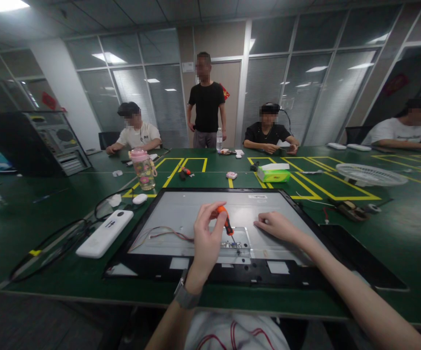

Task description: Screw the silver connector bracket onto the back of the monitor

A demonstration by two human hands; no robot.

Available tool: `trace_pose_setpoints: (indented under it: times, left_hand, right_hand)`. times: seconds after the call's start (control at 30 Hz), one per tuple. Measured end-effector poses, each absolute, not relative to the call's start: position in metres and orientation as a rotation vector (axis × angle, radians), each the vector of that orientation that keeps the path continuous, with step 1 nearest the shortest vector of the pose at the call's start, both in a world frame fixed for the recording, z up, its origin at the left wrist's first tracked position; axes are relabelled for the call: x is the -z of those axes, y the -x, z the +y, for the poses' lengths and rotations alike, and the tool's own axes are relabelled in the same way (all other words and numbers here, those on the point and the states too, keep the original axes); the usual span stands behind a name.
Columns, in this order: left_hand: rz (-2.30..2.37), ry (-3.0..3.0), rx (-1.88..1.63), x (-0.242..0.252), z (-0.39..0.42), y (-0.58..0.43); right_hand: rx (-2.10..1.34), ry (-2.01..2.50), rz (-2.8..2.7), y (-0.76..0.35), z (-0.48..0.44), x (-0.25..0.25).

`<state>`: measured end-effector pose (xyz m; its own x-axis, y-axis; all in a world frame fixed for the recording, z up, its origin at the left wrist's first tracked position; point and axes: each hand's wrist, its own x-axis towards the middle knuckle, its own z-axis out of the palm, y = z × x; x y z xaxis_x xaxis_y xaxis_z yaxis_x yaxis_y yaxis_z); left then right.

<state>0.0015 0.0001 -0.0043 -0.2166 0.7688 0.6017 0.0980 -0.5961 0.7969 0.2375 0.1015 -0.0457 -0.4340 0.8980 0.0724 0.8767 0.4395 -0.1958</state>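
Observation:
A flat monitor panel (181,206) lies back-side up on the green table, its grey metal sheet framed in black. My left hand (206,238) is closed around an orange-handled screwdriver (225,218), whose tip points down at the small metal board (237,243) in the panel's middle. My right hand (274,226) rests flat on the panel just right of that board, fingers stretched out and holding nothing. Thin red and white wires (166,234) run across the panel to the left of my left hand.
A white power bank (104,233) and black cables (60,238) lie left of the panel. Behind stand a drinking jar (143,169), a green tissue box (274,173), a white fan grille (370,175) and a computer case (35,141). Several people sit or stand at the far side.

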Motion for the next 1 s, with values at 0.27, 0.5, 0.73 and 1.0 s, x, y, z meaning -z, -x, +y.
trace_pose_setpoints:
  times: [0.27, 0.5, 0.73, 1.0]
  left_hand:
    - [1.005, -1.528, -1.889, 0.0054, 0.0017, -0.0026]
    - [0.948, -1.567, -1.860, 0.0025, -0.0034, -0.0011]
    - [0.943, -1.536, -1.827, 0.0037, -0.0008, -0.0006]
    - [0.912, -1.445, -1.809, 0.0011, -0.0025, -0.0040]
  right_hand:
    - [-0.183, 1.572, -2.517, -0.2366, 0.1008, 0.0459]
    - [-0.181, 1.565, -2.529, -0.2359, 0.0986, 0.0427]
    - [-0.185, 1.569, -2.529, -0.2364, 0.1005, 0.0444]
    - [-0.190, 1.581, -2.520, -0.2359, 0.0990, 0.0428]
